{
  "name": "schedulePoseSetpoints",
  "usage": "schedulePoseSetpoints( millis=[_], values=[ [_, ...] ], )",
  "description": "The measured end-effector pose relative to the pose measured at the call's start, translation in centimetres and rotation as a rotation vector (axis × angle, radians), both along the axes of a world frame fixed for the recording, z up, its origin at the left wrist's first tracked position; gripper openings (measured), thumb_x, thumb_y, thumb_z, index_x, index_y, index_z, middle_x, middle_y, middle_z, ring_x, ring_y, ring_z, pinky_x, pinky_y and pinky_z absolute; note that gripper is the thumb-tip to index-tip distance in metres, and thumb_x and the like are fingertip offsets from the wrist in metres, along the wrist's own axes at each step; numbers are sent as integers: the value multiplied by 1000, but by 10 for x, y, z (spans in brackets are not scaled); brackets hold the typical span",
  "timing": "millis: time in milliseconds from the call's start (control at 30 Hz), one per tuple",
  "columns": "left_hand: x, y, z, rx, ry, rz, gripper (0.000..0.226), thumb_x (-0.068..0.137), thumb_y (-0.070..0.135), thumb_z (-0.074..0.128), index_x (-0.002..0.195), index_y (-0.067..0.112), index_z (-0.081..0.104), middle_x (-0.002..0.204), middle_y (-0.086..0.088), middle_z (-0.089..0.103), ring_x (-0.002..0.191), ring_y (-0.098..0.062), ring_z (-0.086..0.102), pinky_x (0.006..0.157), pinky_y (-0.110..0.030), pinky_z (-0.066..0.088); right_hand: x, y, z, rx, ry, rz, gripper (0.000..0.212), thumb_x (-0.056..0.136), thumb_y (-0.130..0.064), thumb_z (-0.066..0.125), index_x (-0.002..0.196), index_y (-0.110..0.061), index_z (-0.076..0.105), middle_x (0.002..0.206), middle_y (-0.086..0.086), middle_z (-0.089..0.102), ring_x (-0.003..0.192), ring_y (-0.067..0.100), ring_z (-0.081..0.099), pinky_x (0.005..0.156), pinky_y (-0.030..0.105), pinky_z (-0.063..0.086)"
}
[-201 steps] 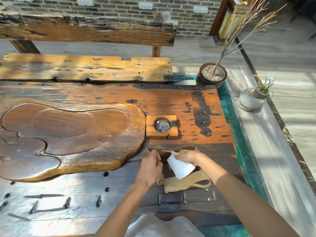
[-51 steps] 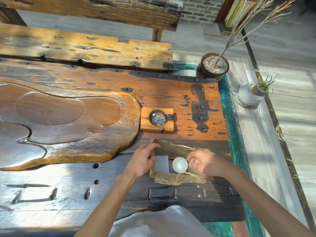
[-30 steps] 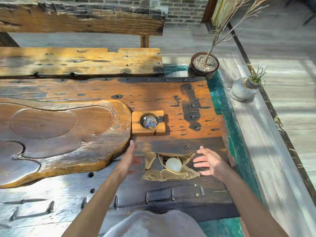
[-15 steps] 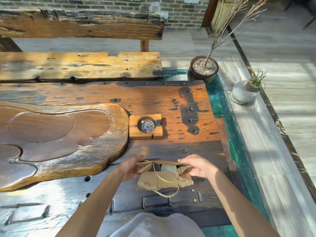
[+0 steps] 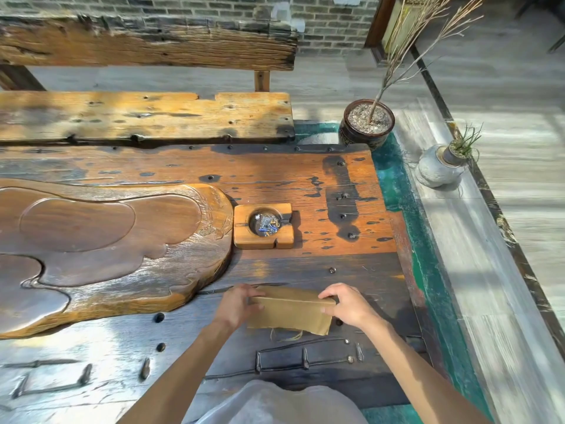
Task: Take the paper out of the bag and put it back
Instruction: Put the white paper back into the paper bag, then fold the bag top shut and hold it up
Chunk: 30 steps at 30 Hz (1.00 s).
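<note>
1. Nearest the body, the table (image 5: 91,356) carries iron staples; twine handles peek from under the bag (image 5: 290,316), which lies flat just beyond them.
2. At the bag's folded top edge, the left hand (image 5: 237,306) and right hand (image 5: 348,306) pinch opposite corners, fingers closed on the fold.
3. No paper shows; it is probably inside the bag.
4. To finish well, I would press the crease evenly from both ends, keeping the bag flat so nothing slides out.
5. Farther off sit a wooden ashtray (image 5: 264,226), a carved tea tray (image 5: 91,249) and a potted twig (image 5: 368,125).
</note>
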<state>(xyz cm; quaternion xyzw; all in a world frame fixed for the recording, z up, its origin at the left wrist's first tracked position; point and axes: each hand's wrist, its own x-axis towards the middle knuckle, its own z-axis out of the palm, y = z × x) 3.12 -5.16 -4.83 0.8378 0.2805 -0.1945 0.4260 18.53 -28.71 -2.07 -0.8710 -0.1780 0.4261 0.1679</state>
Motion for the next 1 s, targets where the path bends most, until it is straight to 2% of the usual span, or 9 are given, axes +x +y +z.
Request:
schedulePoseSetpoints(
  millis=[100,167,333,500,600,733,900,933,1000],
  values=[
    [7,-9,-1,6,12,-87,36,88,25,72,124,23,71,132,-3,66,123,-21,59,106,-28,43,-8,18,-1,-11,-9,96,42,92,-29,69,133,-25,63,142,2,59,139,19,42,117,36,29],
    [15,-15,0,38,38,-152,36,90,32,67,127,31,68,133,-2,67,124,-21,57,106,-33,44,-15,35,-3,-24,-7,175,44,93,-33,68,136,-24,61,141,6,59,136,22,47,117,40,34],
    [28,-27,3,163,9,-286,27,93,37,61,118,40,70,115,1,75,114,-26,62,91,-39,53,-28,61,-12,7,-33,278,24,95,-38,62,115,-28,72,111,10,71,100,29,63,85,37,50],
    [19,-13,-5,192,-10,-213,21,94,36,61,109,35,75,109,5,77,108,-22,65,86,-36,52,-16,42,-13,-43,-154,325,38,92,-50,62,128,-38,65,129,-1,70,118,26,65,101,41,50],
    [14,-2,-11,119,-39,-200,20,96,24,62,107,24,78,109,1,78,105,-22,67,88,-33,52,-2,20,-13,-51,-130,260,40,90,-51,65,128,-39,65,134,-6,67,127,22,60,106,40,46],
    [6,2,-16,34,-111,-95,15,93,15,66,98,10,80,102,-5,79,98,-19,70,74,-17,40,10,-5,-15,-48,-127,163,34,90,-43,68,123,-39,69,130,-7,69,125,21,62,104,40,48],
    [-2,-5,-22,-90,-94,157,8,87,10,73,87,8,81,83,-3,75,76,-10,64,62,-3,38,1,-18,-33,142,-44,-225,24,85,-18,78,109,-17,79,113,1,77,112,18,66,105,36,48],
    [-3,-6,-23,-118,-99,223,7,86,9,74,83,9,80,79,-2,74,74,-10,63,63,-4,41,-3,-19,-37,202,-10,-349,22,84,-10,78,106,-10,79,109,5,78,108,20,69,101,35,51],
    [-4,-9,-22,-176,-117,339,10,85,7,75,76,3,76,74,-5,70,74,-15,61,73,-24,49,-10,-18,-43,278,18,-506,17,83,2,76,100,-1,77,102,12,78,100,26,72,87,26,56]
  ],
)
